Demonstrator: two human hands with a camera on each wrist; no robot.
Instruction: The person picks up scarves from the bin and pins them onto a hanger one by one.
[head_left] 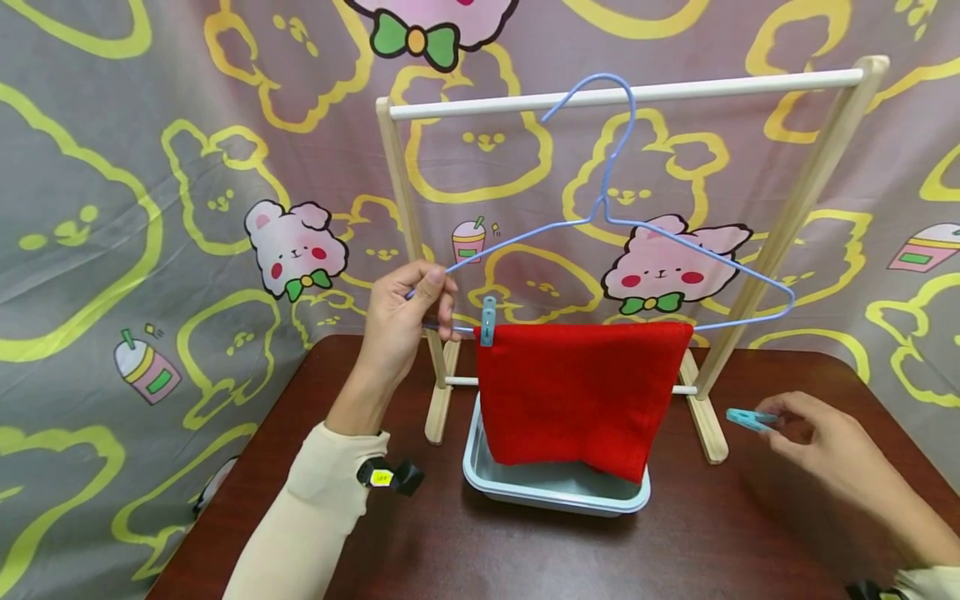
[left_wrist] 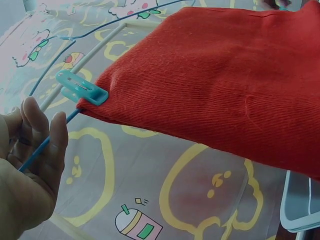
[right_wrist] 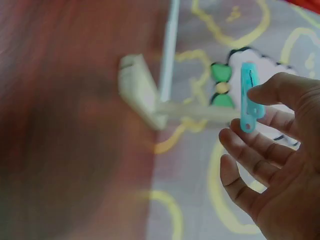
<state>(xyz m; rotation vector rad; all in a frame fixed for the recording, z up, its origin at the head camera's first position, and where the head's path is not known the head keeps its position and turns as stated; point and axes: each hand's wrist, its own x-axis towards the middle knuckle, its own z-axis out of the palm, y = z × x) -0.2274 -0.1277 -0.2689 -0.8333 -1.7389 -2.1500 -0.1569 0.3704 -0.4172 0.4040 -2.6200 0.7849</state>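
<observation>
A blue wire hanger [head_left: 540,227] is held up by my left hand [head_left: 408,308], whose fingers grip its left corner. Over the hanger's lower bar hangs a folded red cloth [head_left: 585,392]. One light-blue clothespin [head_left: 488,322] clamps the cloth's upper left corner to the bar; the left wrist view shows this clothespin [left_wrist: 82,88] close to my fingers. Off to the right, apart from the cloth, my right hand [head_left: 825,442] pinches a second light-blue clothespin [head_left: 750,418] between thumb and fingers. In the right wrist view that clothespin [right_wrist: 250,97] points upward from my thumb.
Behind the hanger stands a wooden rack [head_left: 795,192] with a white top rail [head_left: 697,87]. A pale blue basin [head_left: 555,493] sits beneath the cloth on the dark brown table [head_left: 420,533]. A patterned curtain [head_left: 247,175] covers the back and sides.
</observation>
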